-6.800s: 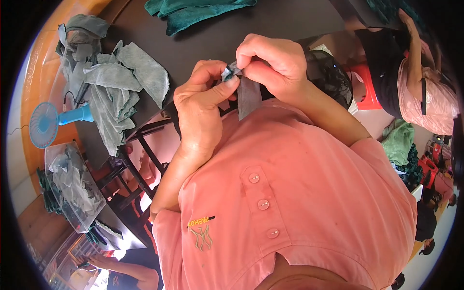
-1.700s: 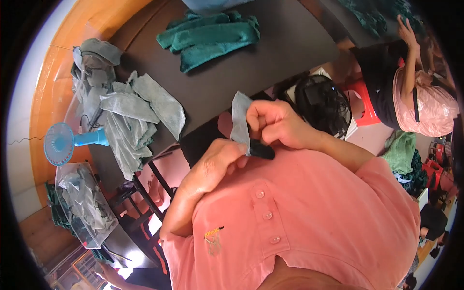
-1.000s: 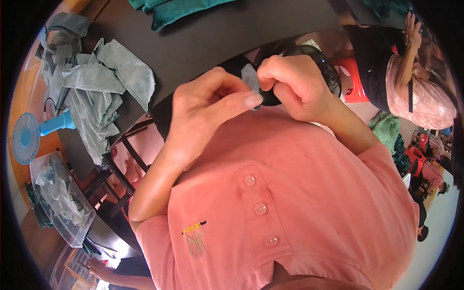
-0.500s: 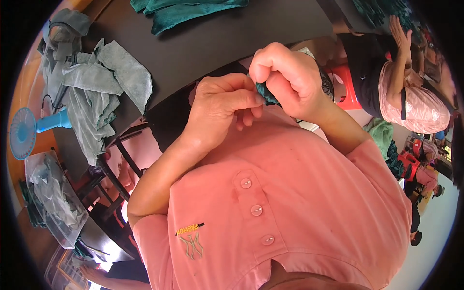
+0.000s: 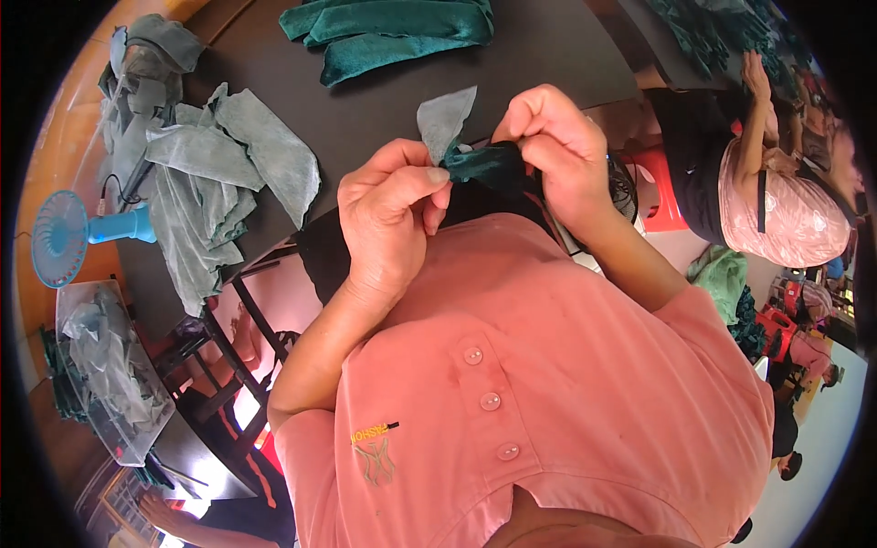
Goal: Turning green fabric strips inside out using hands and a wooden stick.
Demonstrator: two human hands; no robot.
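Observation:
My left hand and my right hand are raised in front of my chest, close to the table's near edge. Stretched between them is a small strip of dark green velvet. A pale grey-green flap of fabric stands up from its left end. My left thumb and fingers pinch that end, where the velvet bunches. The right thumb and forefinger grip the other end, which is partly hidden behind the fingers. Folded green velvet strips lie on the table beyond my hands.
Grey-green fabric pieces drape over the dark table at left, beside a blue fan. A clear bin holds more fabric. At right are a red stool and a person; another person's hand shows lower left.
My hands have drawn apart, pulling the velvet strip out between them. It was mostly hidden in my fingers before; now the pale flap stands up too. The whole view has shifted slightly.

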